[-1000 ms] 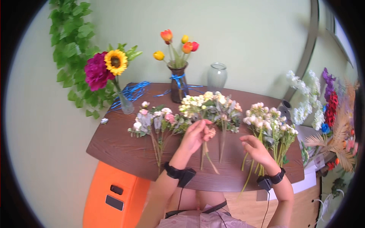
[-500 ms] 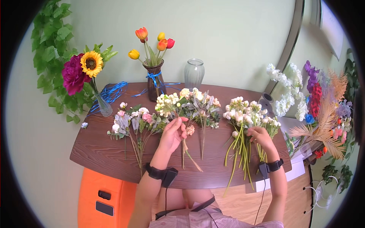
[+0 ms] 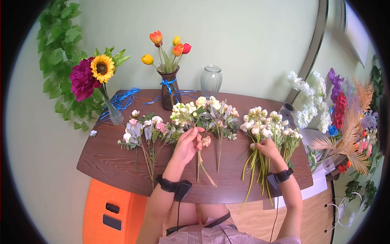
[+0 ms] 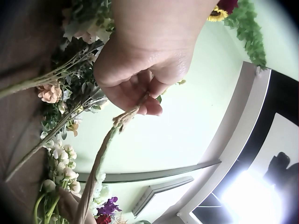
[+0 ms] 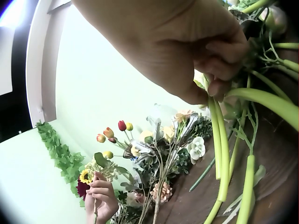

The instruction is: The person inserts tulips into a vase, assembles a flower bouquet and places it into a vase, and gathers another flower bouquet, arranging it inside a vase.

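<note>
In the head view the left hand pinches the stem of a cream-and-green flower spray above the table; the left wrist view shows its brown wrapped stem hanging below the fingers. The right hand is at the bunch of white round flowers. In the right wrist view the right hand's thumb and fingertips pinch green stems just under the blossoms. Other green stems lie beside them on the dark table.
Pink-and-white sprays lie left of the hands, a cream bunch between them. Behind stand a tulip vase, an empty glass vase and a sunflower vase. More flowers fill the right side.
The right hand has moved left and in among the white flowers, and its fingers have closed on stems there. The left hand keeps its pinch on the spray. The head view has shifted.
</note>
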`<state>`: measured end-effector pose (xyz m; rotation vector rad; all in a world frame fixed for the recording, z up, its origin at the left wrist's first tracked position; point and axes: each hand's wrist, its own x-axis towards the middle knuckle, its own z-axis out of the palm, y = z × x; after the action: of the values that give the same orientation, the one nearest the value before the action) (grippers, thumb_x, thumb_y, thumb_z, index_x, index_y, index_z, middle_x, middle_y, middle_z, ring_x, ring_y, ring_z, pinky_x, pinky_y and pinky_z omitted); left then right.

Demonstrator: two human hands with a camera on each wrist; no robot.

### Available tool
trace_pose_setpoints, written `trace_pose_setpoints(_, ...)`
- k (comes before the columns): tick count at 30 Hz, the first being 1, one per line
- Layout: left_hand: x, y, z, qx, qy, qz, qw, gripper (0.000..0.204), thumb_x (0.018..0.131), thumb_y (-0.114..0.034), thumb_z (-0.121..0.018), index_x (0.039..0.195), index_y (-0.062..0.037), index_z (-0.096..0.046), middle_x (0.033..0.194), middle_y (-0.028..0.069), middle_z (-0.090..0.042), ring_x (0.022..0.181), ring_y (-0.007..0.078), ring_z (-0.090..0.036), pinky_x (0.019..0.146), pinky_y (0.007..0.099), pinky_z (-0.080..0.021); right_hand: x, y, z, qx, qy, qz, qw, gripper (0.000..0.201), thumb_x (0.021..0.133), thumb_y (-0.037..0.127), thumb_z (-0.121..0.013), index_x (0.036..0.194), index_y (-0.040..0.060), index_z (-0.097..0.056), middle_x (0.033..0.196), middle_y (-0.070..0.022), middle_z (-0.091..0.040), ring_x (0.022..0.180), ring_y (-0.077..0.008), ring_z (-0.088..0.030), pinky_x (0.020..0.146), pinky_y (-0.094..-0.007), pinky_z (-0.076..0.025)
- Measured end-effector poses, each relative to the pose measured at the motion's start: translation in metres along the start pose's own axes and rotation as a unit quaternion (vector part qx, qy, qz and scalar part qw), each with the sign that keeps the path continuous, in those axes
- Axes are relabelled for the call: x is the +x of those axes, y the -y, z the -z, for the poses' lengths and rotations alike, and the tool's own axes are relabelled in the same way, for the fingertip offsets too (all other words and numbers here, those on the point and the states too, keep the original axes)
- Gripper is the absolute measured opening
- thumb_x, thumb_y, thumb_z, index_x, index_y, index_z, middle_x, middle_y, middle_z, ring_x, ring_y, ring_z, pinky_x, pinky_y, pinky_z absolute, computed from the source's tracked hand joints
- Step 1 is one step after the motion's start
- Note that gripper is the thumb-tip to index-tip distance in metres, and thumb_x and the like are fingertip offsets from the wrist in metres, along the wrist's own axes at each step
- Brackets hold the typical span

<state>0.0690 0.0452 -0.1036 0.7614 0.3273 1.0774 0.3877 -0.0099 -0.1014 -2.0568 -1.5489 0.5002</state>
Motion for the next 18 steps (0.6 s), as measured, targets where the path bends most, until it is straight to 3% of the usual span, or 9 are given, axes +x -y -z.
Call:
trace_pose_setpoints(3, 0.000, 0.000, 0.000, 0.011, 0.005, -0.001, 1.000, 0.028, 0.091, -0.025, -0.045, 0.103, -0.0006, -0.052, 0.066, -0.0021, -0.049, 0.053, 0.0086, -0.049, 0.051, 0.0210, -0.039, 0.004, -0.012, -0.003, 0.018, 0.006, -0.008, 1.000, 0.032, 0.075, 0.024, -0.059, 0.065, -0.0066, -0.059, 0.054, -0.0116, -0.054, 0.051, -0.0160, -0.052, 0.051, -0.0321, -0.042)
trace_pose_setpoints(5, 0.000, 0.000, 0.000, 0.014, 0.006, -0.004, 1.000, 0.029, 0.091, -0.025, -0.044, 0.105, -0.0005, -0.051, 0.066, -0.0020, -0.049, 0.054, 0.0085, -0.048, 0.051, 0.0209, -0.039, 0.002, -0.013, -0.003, 0.096, -0.024, 0.011, 0.995, 0.028, 0.077, 0.020, -0.056, 0.067, -0.0055, -0.056, 0.055, -0.0084, -0.053, 0.050, -0.0139, -0.048, 0.049, -0.0311, -0.040)
trace_pose_setpoints(6, 0.000, 0.000, 0.001, 0.018, 0.008, -0.007, 1.000, 0.030, 0.091, -0.025, -0.043, 0.107, -0.0003, -0.050, 0.066, -0.0019, -0.048, 0.054, 0.0084, -0.047, 0.051, 0.0208, -0.038, -0.003, -0.008, -0.001, 0.116, -0.044, 0.026, 0.992, 0.023, 0.081, 0.017, -0.053, 0.067, -0.0013, -0.052, 0.054, -0.0029, -0.049, 0.049, -0.0103, -0.044, 0.046, -0.0278, -0.036)
trace_pose_setpoints(10, 0.000, -0.002, -0.001, 0.029, 0.015, -0.010, 0.999, 0.032, 0.091, -0.025, -0.043, 0.110, 0.0004, -0.047, 0.066, -0.0015, -0.047, 0.054, 0.0087, -0.045, 0.050, 0.0216, -0.037, -0.008, -0.006, 0.006, 0.224, -0.056, 0.006, 0.973, 0.022, 0.086, 0.016, -0.049, 0.067, 0.0060, -0.045, 0.055, 0.0026, -0.045, 0.047, -0.0050, -0.036, 0.042, -0.0220, -0.028)
trace_pose_setpoints(13, 0.000, -0.001, -0.002, 0.028, 0.035, -0.002, 0.999, 0.035, 0.092, -0.026, -0.042, 0.114, 0.0015, -0.044, 0.065, -0.0013, -0.046, 0.053, 0.0083, -0.043, 0.051, 0.0216, -0.038, -0.020, 0.013, 0.014, 0.331, -0.063, 0.016, 0.941, 0.020, 0.088, 0.016, -0.047, 0.071, 0.0069, -0.045, 0.059, 0.0017, -0.048, 0.046, -0.0046, -0.035, 0.042, -0.0212, -0.027)
trace_pose_setpoints(18, -0.001, -0.001, -0.002, 0.037, 0.056, 0.012, 0.998, 0.036, 0.092, -0.025, -0.039, 0.116, 0.0021, -0.042, 0.064, -0.0013, -0.044, 0.050, 0.0070, -0.038, 0.047, 0.0209, -0.031, -0.033, 0.032, 0.020, 0.395, -0.055, 0.037, 0.916, 0.016, 0.090, 0.017, -0.046, 0.076, 0.0082, -0.045, 0.063, 0.0012, -0.052, 0.044, -0.0027, -0.034, 0.040, -0.0177, -0.026)
